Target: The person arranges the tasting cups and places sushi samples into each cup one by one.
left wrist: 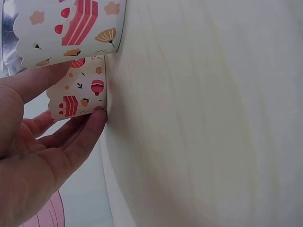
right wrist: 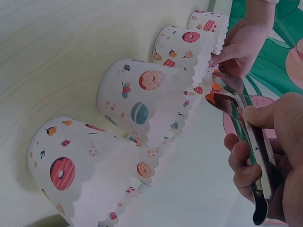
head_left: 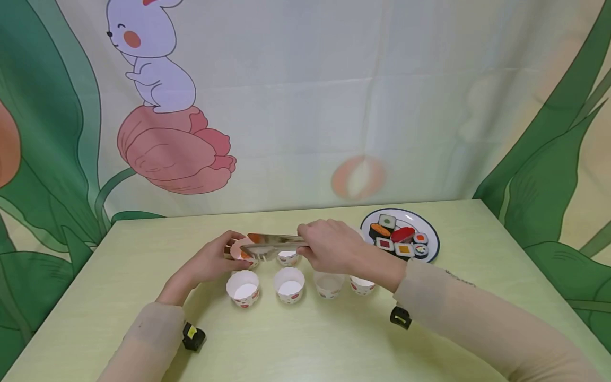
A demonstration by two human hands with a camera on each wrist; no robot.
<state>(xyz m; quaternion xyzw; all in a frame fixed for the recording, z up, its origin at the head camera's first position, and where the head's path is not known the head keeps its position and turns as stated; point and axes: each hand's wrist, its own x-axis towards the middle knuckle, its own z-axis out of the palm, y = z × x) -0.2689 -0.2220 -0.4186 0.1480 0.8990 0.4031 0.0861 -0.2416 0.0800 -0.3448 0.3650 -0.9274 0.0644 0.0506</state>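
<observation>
In the head view my left hand [head_left: 207, 261] holds the far-left paper baking cup [head_left: 237, 248] of the back row, thumb and fingers on opposite sides. The left wrist view shows that printed cup [left wrist: 78, 92] standing on the table between them. My right hand [head_left: 331, 245] grips metal tongs [head_left: 281, 239], their tips reaching left over the held cup. Something orange [head_left: 245, 255] shows at the tips; whether they pinch it I cannot tell. Nearest me stand white cups, among them one at the left [head_left: 244, 291] and its neighbour [head_left: 289, 286]. My right hand and forearm cover part of the back row.
A blue-rimmed plate [head_left: 416, 219] with several sushi pieces [head_left: 403, 234] stands at the back right, beyond my right forearm. Another back-row cup [head_left: 288, 258] sits under the tongs. Behind the table [head_left: 305, 339] hangs a printed curtain [head_left: 296, 116] with a rabbit.
</observation>
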